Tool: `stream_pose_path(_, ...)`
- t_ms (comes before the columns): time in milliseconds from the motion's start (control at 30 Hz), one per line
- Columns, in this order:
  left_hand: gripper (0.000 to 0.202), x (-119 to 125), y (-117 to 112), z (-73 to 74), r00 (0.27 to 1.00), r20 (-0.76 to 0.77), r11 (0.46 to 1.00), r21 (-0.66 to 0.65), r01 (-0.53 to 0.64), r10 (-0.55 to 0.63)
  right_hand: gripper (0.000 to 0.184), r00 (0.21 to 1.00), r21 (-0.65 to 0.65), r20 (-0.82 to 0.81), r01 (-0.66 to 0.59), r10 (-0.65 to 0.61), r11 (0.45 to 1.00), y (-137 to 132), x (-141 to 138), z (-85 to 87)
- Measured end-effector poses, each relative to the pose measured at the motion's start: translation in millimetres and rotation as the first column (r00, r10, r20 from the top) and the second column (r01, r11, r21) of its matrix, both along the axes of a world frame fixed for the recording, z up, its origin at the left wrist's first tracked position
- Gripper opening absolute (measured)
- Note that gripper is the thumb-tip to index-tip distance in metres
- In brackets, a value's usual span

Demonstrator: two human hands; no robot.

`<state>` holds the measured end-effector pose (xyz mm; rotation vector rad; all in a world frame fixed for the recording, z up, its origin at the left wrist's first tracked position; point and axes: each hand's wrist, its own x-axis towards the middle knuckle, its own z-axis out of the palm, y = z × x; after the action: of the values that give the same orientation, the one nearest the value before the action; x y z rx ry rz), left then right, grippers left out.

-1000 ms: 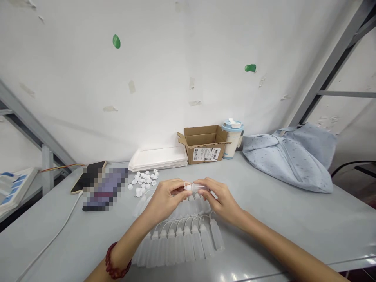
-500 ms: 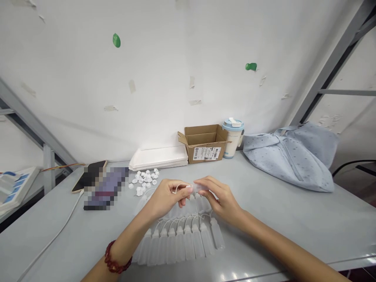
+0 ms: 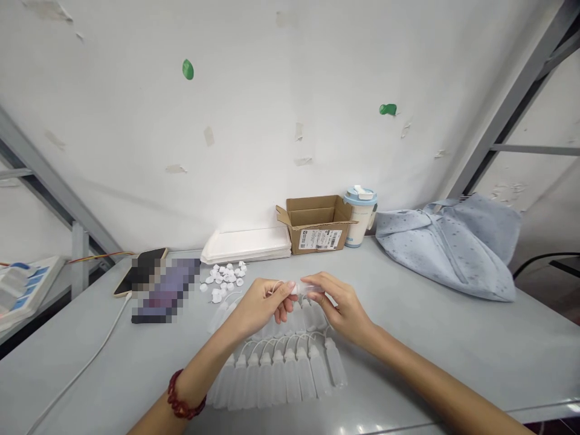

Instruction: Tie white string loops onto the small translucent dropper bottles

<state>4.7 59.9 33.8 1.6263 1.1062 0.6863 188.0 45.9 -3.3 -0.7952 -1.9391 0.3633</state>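
Note:
Both my hands meet above the grey table (image 3: 430, 338) over a small clear plastic bottle (image 3: 304, 290). My right hand (image 3: 338, 305) grips the bottle's body. My left hand (image 3: 261, 304) pinches its white tethered cap at the neck. Below my hands lies a row of several translucent small bottles (image 3: 281, 374) side by side, each with a thin white tether. A second row lies partly hidden under my hands. A heap of small white caps (image 3: 224, 279) sits just to the left. A red bead bracelet (image 3: 181, 402) is on my left wrist.
At the back by the wall stand a stack of white trays (image 3: 247, 244), an open cardboard box (image 3: 315, 229) and a lidded cup (image 3: 359, 216). A blue cloth bag (image 3: 453, 251) lies right. A phone with a white cable (image 3: 140, 278) lies left.
My left fingers have shifted on the cap at the bottle's neck. The view has tilted slightly. Both hands stay in much the same place.

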Motion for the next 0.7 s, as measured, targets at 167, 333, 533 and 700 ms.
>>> stream_pose_path(167, 0.029, -3.0, -2.2, 3.6, 0.997, 0.014, 0.992, 0.109, 0.067, -0.069, 0.021, 1.000, -0.039, 0.000, 0.014, -0.014, 0.999, 0.0, 0.9, -0.3)
stream_pose_path(333, 0.030, -1.5, -2.3, 3.9, 0.999, 0.002, 0.990, 0.132, 0.043, -0.044, 0.021, 0.999, -0.093, 0.005, 0.037, -0.037, 0.995, -0.6, 1.0, 0.5)
stream_pose_path(533, 0.044, 0.3, 0.8, -3.4, 1.000, 0.005, 1.000, 0.006, 0.020, -0.020, 0.023, 1.000, 0.009, 0.024, 0.004, -0.005, 1.000, -1.4, -0.1, 0.4)
stream_pose_path(700, 0.034, -0.9, -3.7, -1.9, 0.998, -0.016, 0.991, 0.111, 0.070, -0.068, 0.023, 1.000, -0.088, 0.015, 0.021, -0.020, 0.996, -0.7, 2.2, -0.9)
